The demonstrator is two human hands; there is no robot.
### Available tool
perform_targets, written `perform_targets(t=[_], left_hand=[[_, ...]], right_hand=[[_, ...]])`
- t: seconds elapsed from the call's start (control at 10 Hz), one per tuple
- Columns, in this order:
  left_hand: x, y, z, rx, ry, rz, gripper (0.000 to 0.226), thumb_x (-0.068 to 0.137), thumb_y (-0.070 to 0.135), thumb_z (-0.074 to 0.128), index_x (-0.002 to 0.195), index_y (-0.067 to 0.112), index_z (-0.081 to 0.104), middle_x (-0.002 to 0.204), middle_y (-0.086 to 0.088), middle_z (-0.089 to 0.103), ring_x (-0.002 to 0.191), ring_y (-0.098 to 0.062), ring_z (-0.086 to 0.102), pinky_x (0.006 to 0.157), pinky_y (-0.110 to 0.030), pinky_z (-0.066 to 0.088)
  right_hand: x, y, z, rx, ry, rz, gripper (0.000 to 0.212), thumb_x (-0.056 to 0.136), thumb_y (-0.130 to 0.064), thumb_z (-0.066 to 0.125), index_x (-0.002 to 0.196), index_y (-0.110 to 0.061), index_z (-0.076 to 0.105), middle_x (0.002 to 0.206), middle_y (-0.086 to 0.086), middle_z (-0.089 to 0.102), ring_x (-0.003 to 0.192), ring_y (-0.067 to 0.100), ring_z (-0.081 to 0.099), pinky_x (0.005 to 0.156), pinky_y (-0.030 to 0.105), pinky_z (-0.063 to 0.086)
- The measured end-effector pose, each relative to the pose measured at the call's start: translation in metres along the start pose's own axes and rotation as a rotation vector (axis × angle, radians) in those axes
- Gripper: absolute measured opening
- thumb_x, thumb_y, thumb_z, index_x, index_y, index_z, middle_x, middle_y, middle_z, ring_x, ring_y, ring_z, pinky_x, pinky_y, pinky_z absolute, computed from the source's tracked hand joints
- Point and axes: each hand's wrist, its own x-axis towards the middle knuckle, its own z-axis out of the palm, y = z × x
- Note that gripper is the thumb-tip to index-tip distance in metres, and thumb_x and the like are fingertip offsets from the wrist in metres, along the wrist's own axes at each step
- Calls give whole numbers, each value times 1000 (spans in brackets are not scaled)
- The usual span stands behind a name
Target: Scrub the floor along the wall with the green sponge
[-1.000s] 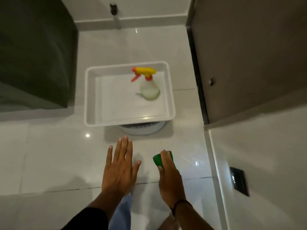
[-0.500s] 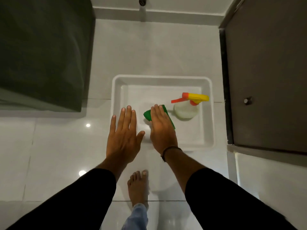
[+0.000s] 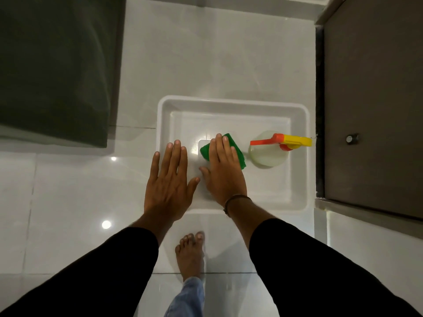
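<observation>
My right hand (image 3: 223, 170) lies palm-down over the green sponge (image 3: 238, 152) and holds it above the white tray (image 3: 231, 104). Only the sponge's edges show past my fingers. Beside it, my left hand (image 3: 169, 181) is spread flat with nothing in it, over the tray's left rim. A spray bottle (image 3: 269, 154) with a yellow and orange trigger head stands inside the tray, just right of the sponge.
The glossy white tile floor (image 3: 68, 191) spreads around the tray. A dark green block (image 3: 55, 65) fills the upper left. A dark brown door (image 3: 375, 99) with a small knob stands at right. My bare foot (image 3: 190, 255) is below the tray.
The view swung from the floor by the wall to straight over the tray. My right hand carried the sponge from the floor tiles up over the tray; both hands now hover there.
</observation>
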Motion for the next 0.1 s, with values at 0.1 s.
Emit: perform_targets(t=[0.1], left_hand=[[-10, 7, -15, -3, 68, 7, 84, 113, 60, 30, 172, 1, 29, 183, -23, 25, 171, -40, 19, 140, -56, 8]], right_hand=[[-25, -3, -21, 171, 26, 27, 77, 100, -37, 54, 160, -8, 15, 170, 16, 18, 158, 31, 12, 127, 50, 20]])
